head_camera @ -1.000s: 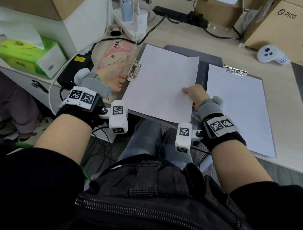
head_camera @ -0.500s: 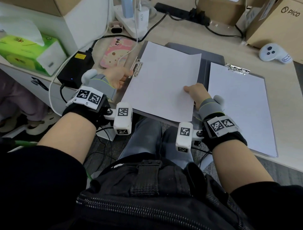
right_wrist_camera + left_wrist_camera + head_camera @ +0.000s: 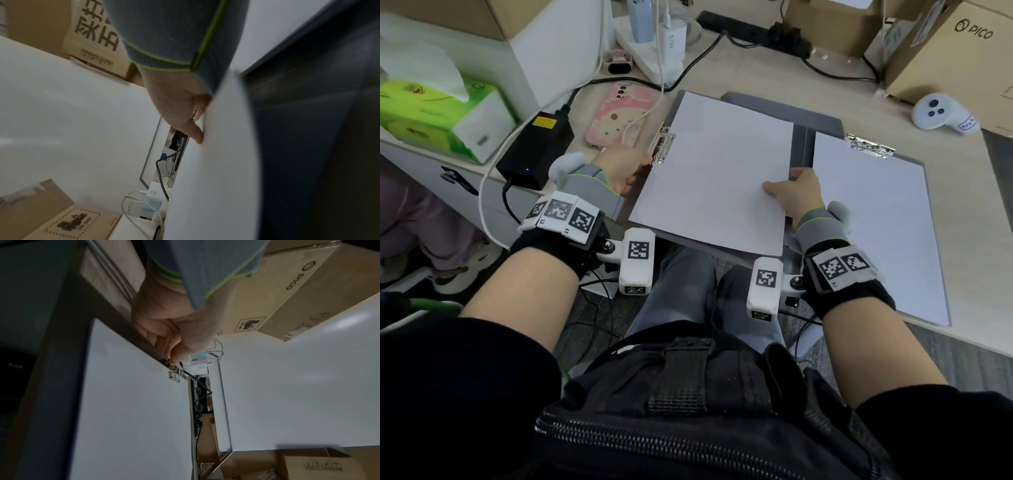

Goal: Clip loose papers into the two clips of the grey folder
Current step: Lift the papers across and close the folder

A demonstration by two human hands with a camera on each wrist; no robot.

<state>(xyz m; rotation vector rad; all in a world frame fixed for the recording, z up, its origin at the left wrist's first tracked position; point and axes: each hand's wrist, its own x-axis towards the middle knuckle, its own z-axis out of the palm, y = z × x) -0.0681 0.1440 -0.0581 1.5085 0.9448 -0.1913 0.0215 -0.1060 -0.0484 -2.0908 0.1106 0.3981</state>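
The grey folder (image 3: 799, 137) lies open on the desk. On its left half lies a loose white sheet (image 3: 715, 171), its left edge at the metal side clip (image 3: 664, 145). My left hand (image 3: 643, 164) has its fingers curled round that clip's lever (image 3: 173, 369). My right hand (image 3: 779, 186) pinches the sheet's right edge, thumb on top (image 3: 197, 131). In the right wrist view the sheet (image 3: 216, 170) fills the middle. On the folder's right half a second sheet (image 3: 876, 222) sits under the top clip (image 3: 871, 146).
A pink phone (image 3: 619, 116), a black power adapter (image 3: 536, 147) and a green tissue box (image 3: 438, 116) lie left of the folder. Behind it are a power strip with chargers (image 3: 654, 37) and cardboard boxes (image 3: 945, 51). A white controller (image 3: 941, 114) sits at the right. The folder's near edge overhangs the desk.
My left hand went from fingers stretched towards the side clip to curled round its lever. The right hand kept its pinch on the sheet's edge, which shifted slightly.
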